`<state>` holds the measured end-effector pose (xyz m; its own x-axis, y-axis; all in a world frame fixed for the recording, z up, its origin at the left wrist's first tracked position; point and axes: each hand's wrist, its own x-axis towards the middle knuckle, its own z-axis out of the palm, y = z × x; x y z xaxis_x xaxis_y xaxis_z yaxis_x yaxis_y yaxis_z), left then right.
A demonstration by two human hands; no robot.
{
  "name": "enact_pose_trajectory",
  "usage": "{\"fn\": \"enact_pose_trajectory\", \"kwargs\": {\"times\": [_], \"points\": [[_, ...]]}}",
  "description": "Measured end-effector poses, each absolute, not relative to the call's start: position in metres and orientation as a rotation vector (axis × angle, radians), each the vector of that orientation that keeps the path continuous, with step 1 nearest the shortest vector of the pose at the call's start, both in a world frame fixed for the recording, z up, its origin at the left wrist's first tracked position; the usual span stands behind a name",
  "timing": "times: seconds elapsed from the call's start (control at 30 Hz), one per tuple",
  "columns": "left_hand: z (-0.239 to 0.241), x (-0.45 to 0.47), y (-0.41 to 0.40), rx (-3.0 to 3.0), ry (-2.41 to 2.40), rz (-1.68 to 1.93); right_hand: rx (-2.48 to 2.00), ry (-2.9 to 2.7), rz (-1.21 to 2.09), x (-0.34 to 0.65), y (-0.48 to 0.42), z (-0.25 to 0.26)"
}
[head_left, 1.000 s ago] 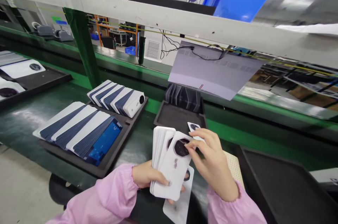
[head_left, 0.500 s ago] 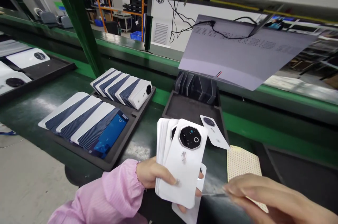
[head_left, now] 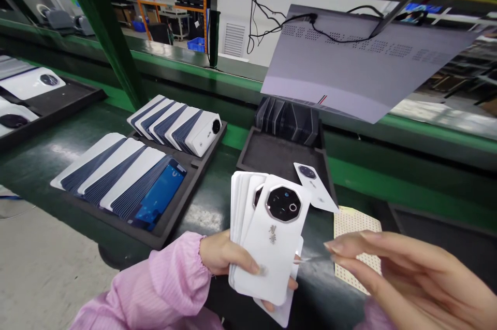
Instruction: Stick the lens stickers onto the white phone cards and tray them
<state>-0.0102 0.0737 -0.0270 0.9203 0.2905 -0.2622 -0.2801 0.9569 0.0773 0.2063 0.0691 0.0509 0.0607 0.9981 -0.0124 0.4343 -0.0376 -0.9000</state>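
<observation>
My left hand (head_left: 223, 255) holds a fanned stack of white phone back panels (head_left: 267, 252), thumb on top and fingertips showing below. The top panel has a black octagonal camera area and grey lettering; a small blurred patch shows beside my thumb. Under the hand another white panel (head_left: 281, 306) is partly hidden. To the right, the thumb and forefinger of my right hand (head_left: 388, 268) pinch a thin pale strip (head_left: 310, 259), too blurred to name, reaching toward the stack's edge. Behind that hand lies a yellowish sheet (head_left: 355, 221) with rows of small dots.
A black tray (head_left: 186, 195) at left carries fanned rows of panels. Another black tray (head_left: 272, 148) at centre holds dark pieces, with a single white panel (head_left: 315, 185) across its corner. More trays stand far left and right. A grey board (head_left: 361, 66) hangs overhead.
My right hand has moved up a little, and its pinch now shows more clearly. The stack in my left hand has turned slightly. The whole view has shifted a little.
</observation>
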Motion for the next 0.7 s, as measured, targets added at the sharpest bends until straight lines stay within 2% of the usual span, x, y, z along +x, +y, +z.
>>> {"fn": "enact_pose_trajectory", "kwargs": {"times": [0.7], "points": [[-0.036,-0.006,0.067,0.086,0.334,0.235,-1.66,-1.448,1.056,0.193,0.098,0.029]]}}
